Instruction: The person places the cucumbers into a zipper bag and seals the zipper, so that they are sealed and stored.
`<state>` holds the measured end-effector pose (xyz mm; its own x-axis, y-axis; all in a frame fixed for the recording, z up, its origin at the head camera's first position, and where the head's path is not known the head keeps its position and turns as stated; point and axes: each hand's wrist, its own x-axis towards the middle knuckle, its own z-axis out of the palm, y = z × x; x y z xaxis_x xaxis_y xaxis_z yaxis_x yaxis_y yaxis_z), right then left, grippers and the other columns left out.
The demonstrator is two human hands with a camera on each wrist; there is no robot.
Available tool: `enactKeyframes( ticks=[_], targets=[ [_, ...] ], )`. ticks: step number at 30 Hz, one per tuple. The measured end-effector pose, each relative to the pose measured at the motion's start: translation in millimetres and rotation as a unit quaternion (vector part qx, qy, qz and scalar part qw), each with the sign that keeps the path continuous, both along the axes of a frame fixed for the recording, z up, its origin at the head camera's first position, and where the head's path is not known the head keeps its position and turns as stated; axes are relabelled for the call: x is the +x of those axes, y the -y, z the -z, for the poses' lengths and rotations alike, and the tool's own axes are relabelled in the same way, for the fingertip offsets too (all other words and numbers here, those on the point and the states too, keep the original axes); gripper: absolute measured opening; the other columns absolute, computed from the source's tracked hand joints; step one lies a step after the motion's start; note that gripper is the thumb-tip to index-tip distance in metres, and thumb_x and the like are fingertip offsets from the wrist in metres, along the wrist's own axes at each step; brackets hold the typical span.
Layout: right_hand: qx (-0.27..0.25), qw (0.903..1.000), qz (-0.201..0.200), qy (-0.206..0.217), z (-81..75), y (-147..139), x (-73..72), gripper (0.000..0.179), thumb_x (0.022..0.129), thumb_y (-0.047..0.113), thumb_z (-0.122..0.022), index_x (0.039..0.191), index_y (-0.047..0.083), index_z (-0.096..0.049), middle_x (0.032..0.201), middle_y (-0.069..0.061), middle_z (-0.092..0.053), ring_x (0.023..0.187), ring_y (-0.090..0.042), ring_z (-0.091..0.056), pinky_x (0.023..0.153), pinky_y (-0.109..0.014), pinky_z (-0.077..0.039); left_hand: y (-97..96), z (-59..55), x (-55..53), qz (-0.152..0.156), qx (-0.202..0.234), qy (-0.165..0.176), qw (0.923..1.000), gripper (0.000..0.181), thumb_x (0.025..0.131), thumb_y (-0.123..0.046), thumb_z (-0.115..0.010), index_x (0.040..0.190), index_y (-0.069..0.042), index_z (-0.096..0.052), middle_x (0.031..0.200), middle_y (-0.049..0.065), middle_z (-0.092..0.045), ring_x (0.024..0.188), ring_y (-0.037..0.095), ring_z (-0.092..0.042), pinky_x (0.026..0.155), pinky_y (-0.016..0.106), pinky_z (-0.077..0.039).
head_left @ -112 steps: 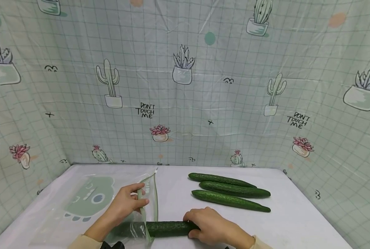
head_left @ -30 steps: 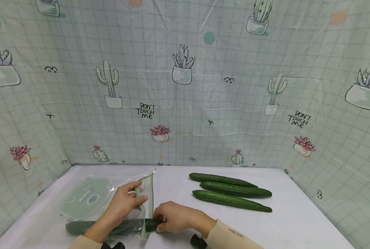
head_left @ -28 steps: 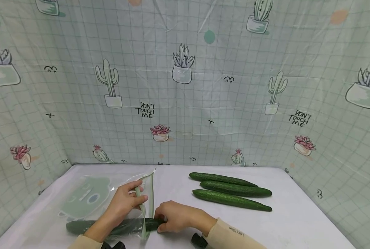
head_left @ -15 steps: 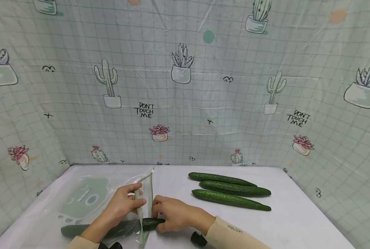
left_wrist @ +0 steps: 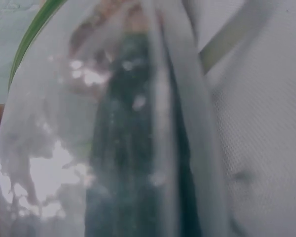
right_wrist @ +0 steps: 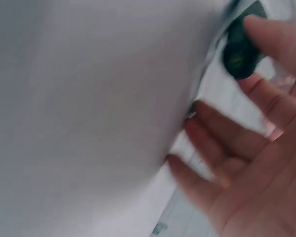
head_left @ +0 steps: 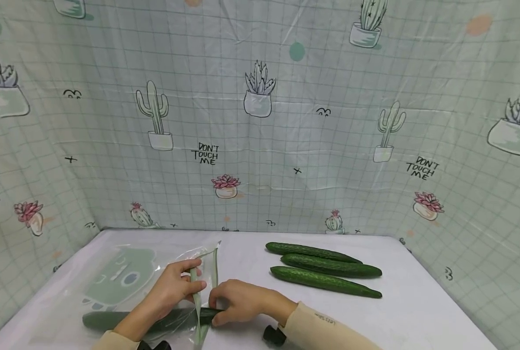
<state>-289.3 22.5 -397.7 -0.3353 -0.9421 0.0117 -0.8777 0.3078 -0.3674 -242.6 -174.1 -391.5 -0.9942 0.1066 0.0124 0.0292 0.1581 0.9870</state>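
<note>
A dark green cucumber [head_left: 103, 320] lies mostly inside a clear zip bag [head_left: 67, 311] printed with a pale green cartoon face. Only its right end sticks out of the bag's mouth. My left hand [head_left: 172, 288] pinches the bag's green-edged opening between thumb and fingers, holding it apart. With thumb and index finger, my right hand [head_left: 242, 302] pinches the protruding end, right at the bag's mouth. In the right wrist view the cucumber end [right_wrist: 239, 59] sits between thumb and index finger, the other fingers spread. Through the plastic, the left wrist view shows the cucumber [left_wrist: 128, 148] blurred.
Behind the right hand, several cucumbers lie side by side on the white table: a back one [head_left: 312, 251], a middle one [head_left: 330, 265] and a front one [head_left: 325, 282]. A patterned curtain [head_left: 260, 146] rises behind the table's far edge.
The right hand has moved left with the cucumber, which has slid from partly outside to mostly inside the bag. The left hand keeps its pinch on the opening. The other cucumbers have stayed put.
</note>
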Motion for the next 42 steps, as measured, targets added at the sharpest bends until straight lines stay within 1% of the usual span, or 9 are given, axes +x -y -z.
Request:
enactKeyframes(
  ticks=[3,9,13,16,22,25,31,37,42],
  targets=[
    [0.002,0.9997,0.025,0.004,-1.0,6,4.6,0.013,0.086,0.024,-0.072,0.094,0.015,-0.067,0.089,0.014,-0.062,0.077,0.004,-0.051,0.070,-0.009,-0.039,1.7,-2.2,1.3,0.007,0.000,-0.001,1.0000,0.065,0.084,0.006,-0.068,0.139,0.015,-0.035,0.115,0.024,-0.048,0.072,0.019,-0.056,0.056,0.035,-0.053],
    [0.027,0.9986,0.042,-0.016,1.5,8,5.1,0.015,0.086,0.030,-0.072,0.095,0.019,-0.070,0.095,0.014,-0.062,0.090,0.002,-0.052,0.082,-0.015,-0.040,3.8,-5.2,3.0,0.018,-0.001,0.004,0.9998,0.064,0.086,0.004,-0.067,0.140,0.014,-0.035,0.116,0.023,-0.048,0.073,0.019,-0.056,0.056,0.036,-0.052],
    [0.051,0.9974,0.049,0.013,0.2,3,1.5,0.010,0.083,0.026,-0.074,0.087,0.017,-0.071,0.113,0.007,-0.060,0.105,-0.003,-0.053,0.089,-0.017,-0.042,4.0,-4.8,4.0,0.015,0.003,0.009,0.9998,0.064,0.085,0.004,-0.067,0.140,0.013,-0.035,0.115,0.023,-0.048,0.075,0.020,-0.058,0.058,0.037,-0.053],
    [0.059,0.9976,0.036,0.010,-0.2,2,0.2,0.009,0.083,0.023,-0.074,0.083,0.015,-0.070,0.122,0.002,-0.058,0.114,-0.007,-0.051,0.093,-0.018,-0.041,4.3,-4.4,4.7,0.008,0.005,0.013,0.9999,0.064,0.085,0.005,-0.067,0.140,0.013,-0.035,0.113,0.022,-0.048,0.073,0.019,-0.057,0.057,0.037,-0.053],
    [0.034,0.9991,0.022,-0.009,0.1,6,-0.3,0.013,0.085,0.025,-0.074,0.090,0.016,-0.065,0.094,0.011,-0.058,0.086,0.001,-0.050,0.078,-0.014,-0.039,5.0,-5.8,3.4,0.008,0.008,0.009,0.9999,0.065,0.084,0.004,-0.068,0.140,0.013,-0.036,0.114,0.023,-0.048,0.069,0.017,-0.053,0.058,0.036,-0.053],
    [0.020,0.9985,0.051,-0.011,1.4,10,3.0,0.015,0.084,0.027,-0.074,0.090,0.019,-0.063,0.086,0.014,-0.055,0.078,0.001,-0.045,0.073,-0.015,-0.037,5.2,-6.8,2.8,0.011,0.007,0.004,0.9999,0.065,0.084,0.003,-0.068,0.140,0.013,-0.036,0.116,0.025,-0.047,0.071,0.018,-0.054,0.058,0.036,-0.053],
    [0.031,0.9880,0.151,0.007,3.6,17,14.8,0.016,0.080,0.033,-0.077,0.088,0.026,-0.066,0.093,0.013,-0.052,0.085,-0.006,-0.041,0.069,-0.030,-0.038,5.2,-7.8,1.7,0.007,0.004,0.002,1.0000,0.064,0.084,0.003,-0.069,0.139,0.013,-0.037,0.114,0.023,-0.048,0.067,0.016,-0.051,0.057,0.035,-0.053],
    [0.033,0.9929,0.113,-0.020,5.4,14,8.3,0.010,0.081,0.025,-0.076,0.089,0.023,-0.071,0.096,0.014,-0.056,0.087,-0.001,-0.043,0.074,-0.018,-0.035,4.9,-9.4,2.0,-0.001,0.002,0.005,1.0000,0.063,0.084,0.005,-0.068,0.139,0.011,-0.038,0.110,0.021,-0.049,0.065,0.015,-0.049,0.056,0.034,-0.052],
    [0.032,0.9942,0.092,-0.047,4.6,15,7.0,0.007,0.081,0.022,-0.075,0.087,0.023,-0.071,0.092,0.015,-0.056,0.085,0.003,-0.043,0.074,-0.016,-0.032,5.2,-8.3,3.8,0.001,0.001,0.003,1.0000,0.064,0.085,0.005,-0.068,0.140,0.012,-0.037,0.110,0.020,-0.050,0.066,0.016,-0.050,0.055,0.034,-0.051]
  ],
)
